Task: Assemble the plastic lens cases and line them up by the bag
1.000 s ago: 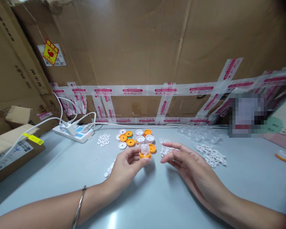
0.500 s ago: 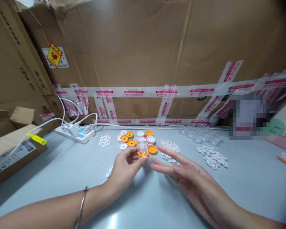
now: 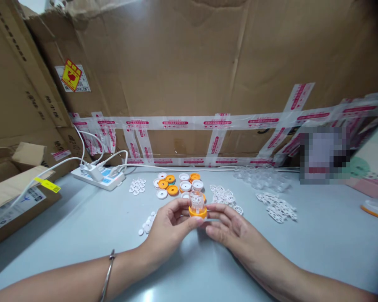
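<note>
A small clear plastic cup (image 3: 196,202) stands upright in an orange ring-shaped base (image 3: 198,212), above the middle of the table. My left hand (image 3: 173,222) grips the base between thumb and fingers from the left and front. On the other side, my right hand (image 3: 231,228) has its fingers curled in, with the fingertips against the right of the base. Just behind the cup lie several orange rings (image 3: 172,190) and white rings (image 3: 197,185). White wheel-like discs (image 3: 222,195) are heaped beyond my right fingers. Small white round pieces (image 3: 146,227) lie left of my left hand, partly hidden by it.
A white power strip (image 3: 105,178) with cables sits at the back left, near an open cardboard box (image 3: 22,209). Clear plastic cups (image 3: 261,178) and flat white perforated pieces (image 3: 276,207) lie back right. A large taped carton (image 3: 176,75) walls off the table's rear.
My right hand has moved in from the right, its spread fingers now curled against the orange base. The left hand has brought the cup slightly right and nearer to me.
</note>
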A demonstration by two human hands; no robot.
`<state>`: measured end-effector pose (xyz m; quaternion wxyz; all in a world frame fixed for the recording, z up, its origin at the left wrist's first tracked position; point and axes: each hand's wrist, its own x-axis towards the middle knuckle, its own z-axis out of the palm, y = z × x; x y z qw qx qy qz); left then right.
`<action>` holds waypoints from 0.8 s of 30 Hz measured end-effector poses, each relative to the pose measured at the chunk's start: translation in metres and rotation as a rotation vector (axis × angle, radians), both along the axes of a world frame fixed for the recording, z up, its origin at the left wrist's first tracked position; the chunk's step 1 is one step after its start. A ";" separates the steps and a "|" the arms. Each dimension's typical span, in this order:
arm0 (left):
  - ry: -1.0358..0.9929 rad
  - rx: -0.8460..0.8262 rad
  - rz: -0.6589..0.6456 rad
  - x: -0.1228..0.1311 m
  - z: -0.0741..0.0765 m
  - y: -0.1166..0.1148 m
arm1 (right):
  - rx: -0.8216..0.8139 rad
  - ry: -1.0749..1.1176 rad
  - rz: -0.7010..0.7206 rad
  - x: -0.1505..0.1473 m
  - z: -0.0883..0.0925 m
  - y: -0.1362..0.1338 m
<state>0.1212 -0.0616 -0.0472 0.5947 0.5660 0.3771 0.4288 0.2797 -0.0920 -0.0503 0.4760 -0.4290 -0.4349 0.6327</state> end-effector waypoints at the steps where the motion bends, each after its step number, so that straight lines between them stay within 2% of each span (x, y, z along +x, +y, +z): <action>1: -0.001 0.009 -0.016 0.000 0.000 -0.001 | -0.006 0.021 0.034 -0.001 -0.001 0.000; 8: 0.053 0.132 -0.082 -0.004 -0.005 -0.001 | 0.000 0.101 0.105 0.000 -0.008 0.003; 14: -0.008 0.076 -0.157 -0.005 -0.004 -0.001 | 0.002 0.209 0.218 -0.001 -0.007 -0.001; 24: -0.033 0.075 -0.218 -0.006 -0.003 0.001 | -0.050 0.320 0.254 -0.002 -0.004 -0.001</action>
